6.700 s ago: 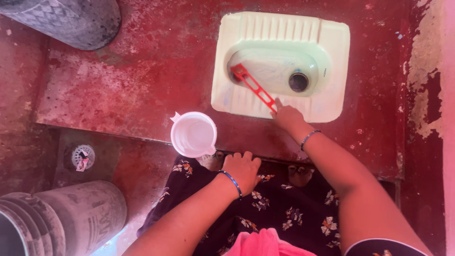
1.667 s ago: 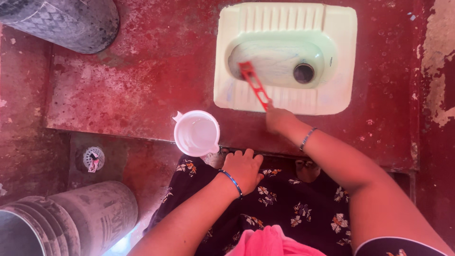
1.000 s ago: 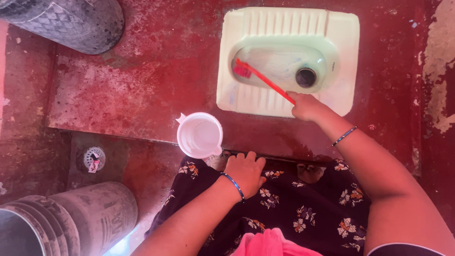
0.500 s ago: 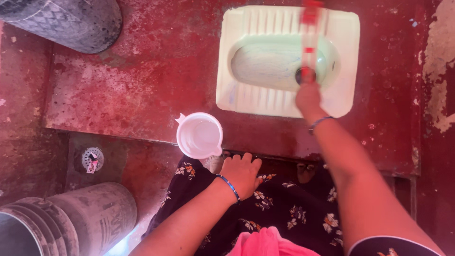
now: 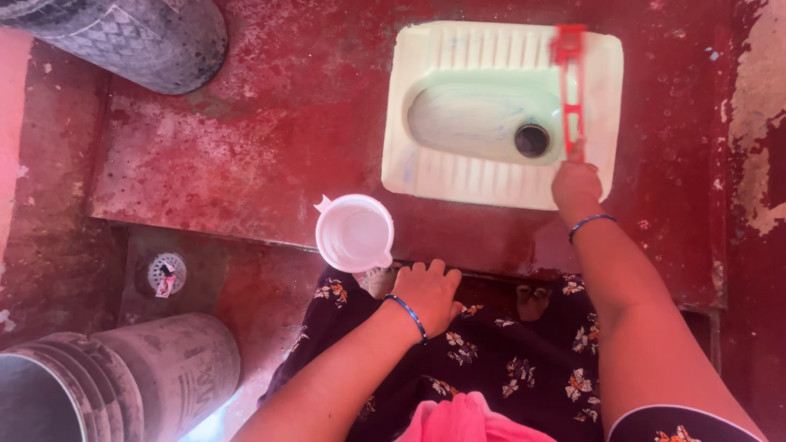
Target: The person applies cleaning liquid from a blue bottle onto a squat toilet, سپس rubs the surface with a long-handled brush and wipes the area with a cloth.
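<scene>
Right hand (image 5: 575, 184) clamped round the handle end of a red brush (image 5: 568, 86); brush runs straight away from the body, bristle head on the far right rim of the pale squat pan (image 5: 426, 176), just beside the drain hole. Long handle keeps the hand off the pan. Left hand (image 5: 431, 295) flat on the knee, fingers loose, holding nothing, likely bracing the crouch. White jug (image 5: 354, 233) near it on the red floor (image 5: 246, 139)

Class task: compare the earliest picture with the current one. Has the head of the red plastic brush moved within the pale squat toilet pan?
Yes. The red plastic brush head went from the bowl's left end, opposite the drain hole, to the pale squat toilet pan's upper right rim.
</scene>
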